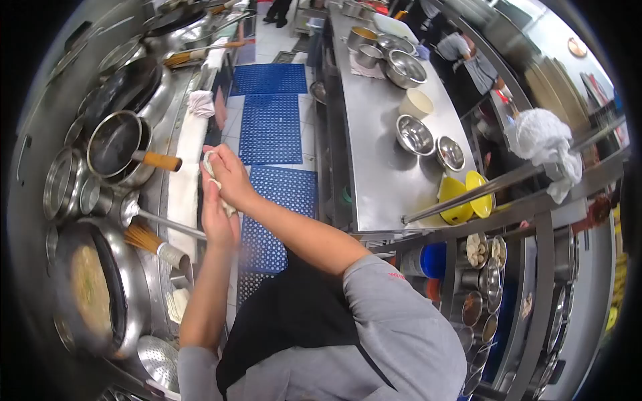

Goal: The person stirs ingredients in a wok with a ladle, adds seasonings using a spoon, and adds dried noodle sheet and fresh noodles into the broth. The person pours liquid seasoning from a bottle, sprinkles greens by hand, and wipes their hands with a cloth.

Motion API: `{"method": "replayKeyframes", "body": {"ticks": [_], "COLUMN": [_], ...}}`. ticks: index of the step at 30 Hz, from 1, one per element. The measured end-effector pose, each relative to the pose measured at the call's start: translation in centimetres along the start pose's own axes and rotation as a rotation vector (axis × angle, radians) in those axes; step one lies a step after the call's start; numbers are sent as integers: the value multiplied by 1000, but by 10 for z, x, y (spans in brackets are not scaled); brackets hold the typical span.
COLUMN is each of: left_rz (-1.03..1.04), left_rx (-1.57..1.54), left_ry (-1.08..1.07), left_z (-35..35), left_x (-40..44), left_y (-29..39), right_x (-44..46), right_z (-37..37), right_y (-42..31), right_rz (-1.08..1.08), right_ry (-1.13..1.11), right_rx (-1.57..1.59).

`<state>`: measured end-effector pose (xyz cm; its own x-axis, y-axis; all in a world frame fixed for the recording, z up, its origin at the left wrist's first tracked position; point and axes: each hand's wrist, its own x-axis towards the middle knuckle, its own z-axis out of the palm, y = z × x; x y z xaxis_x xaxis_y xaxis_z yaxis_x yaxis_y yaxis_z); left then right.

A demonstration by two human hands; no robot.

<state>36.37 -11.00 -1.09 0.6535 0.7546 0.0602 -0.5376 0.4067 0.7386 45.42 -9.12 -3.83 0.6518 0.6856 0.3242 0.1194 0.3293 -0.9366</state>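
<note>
Both my hands are closed around a whitish cloth (208,164), its bunched folds showing at the fingers and below the palms. My right hand (231,176) presses over it from the right side. My left hand (217,217) grips it just below, close against the right one. They are held above the front edge of the stove, beside a long white cloth strip (188,150). A pan with a wooden handle (159,160) lies to their left, and a ladle (157,219) points toward my left wrist.
A wok (137,281) with cloudy liquid stands at lower left, near a bamboo brush (150,246) and a perforated skimmer (159,361). On the right, a steel table (374,174) holds metal bowls (414,135). Blue mats (271,127) cover the aisle. Another person (458,53) stands beyond the table.
</note>
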Motion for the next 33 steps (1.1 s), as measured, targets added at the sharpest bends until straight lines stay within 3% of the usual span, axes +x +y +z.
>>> {"method": "replayKeyframes", "body": {"ticks": [3,5,6,9,12,14,15,17,19,21,24,31,33], "left_rz": [-123,-205,-198,-337,-414,-536,-522,-484,-542,-597,-650,-737,-740], "left_rx": [119,217,113,-162,-64,-30,57,233,190,144,129,204,215], "left_ry": [-125,-162,-192,126,-280,-473,-496,-544,-405,-285,-166,-5,14], "left_z": [-5,-12,-16,-22,-16,-9,-9,-19,-51,-72,-93,-96,-93], "left_x": [-14,-16,-11,22,10,-4,-8,-10,-14,-24,-38,-25,-14], "left_y": [-21,-31,-36,-37,-43,-29,-23,-15,-20,-20,-24,-47,-58], "right_x": [8,4,-11,-52,-51,-47,-48,-58,-70,-84,-69,1,17], "right_z": [-28,-48,-53,-37,-90,-147,-177,-256,-330,-400,-427,-370,-355], "right_y": [4,8,3,24,24,27,17,34,21,38,60,85,132], "right_rz": [72,163,210,-259,124,-41,-118,-72,-10,200,710,540,199], "right_ry": [119,126,39,166,196,273,364,593,854,1081,1026,730,695], "right_rx": [-208,-324,-341,-272,-251,-531,-662,-821,-1027,-1517,-1672,-1512,-1637]}}
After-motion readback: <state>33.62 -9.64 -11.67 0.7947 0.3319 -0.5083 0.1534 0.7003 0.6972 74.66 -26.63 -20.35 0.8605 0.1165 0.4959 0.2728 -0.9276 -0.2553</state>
